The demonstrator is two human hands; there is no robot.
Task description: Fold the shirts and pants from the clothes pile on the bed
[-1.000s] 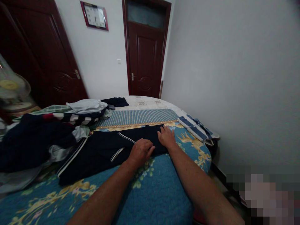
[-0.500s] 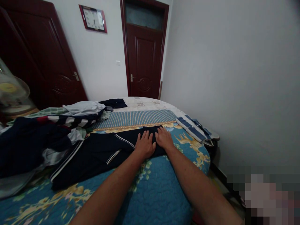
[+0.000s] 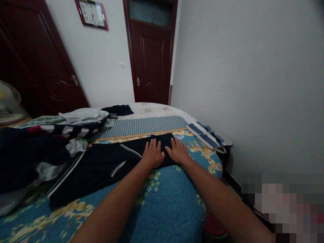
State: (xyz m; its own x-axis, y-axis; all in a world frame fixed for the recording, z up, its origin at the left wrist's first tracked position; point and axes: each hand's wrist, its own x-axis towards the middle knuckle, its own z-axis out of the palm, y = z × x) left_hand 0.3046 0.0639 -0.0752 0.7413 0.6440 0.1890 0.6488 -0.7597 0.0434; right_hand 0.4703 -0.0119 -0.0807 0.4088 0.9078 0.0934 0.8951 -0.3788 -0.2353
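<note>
Both the left hand (image 3: 153,156), now flattened, and the right hand (image 3: 179,152) lie open on the dark garment (image 3: 101,158), apparently smoothing it.

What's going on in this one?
A person has both bare hands laid flat on a dark garment with white-striped trim, spread out on a blue floral quilt. The left hand and right hand rest side by side near its right end, fingers open. A heap of clothes lies to the left, a blue-and-white striped cloth to the right.
</note>
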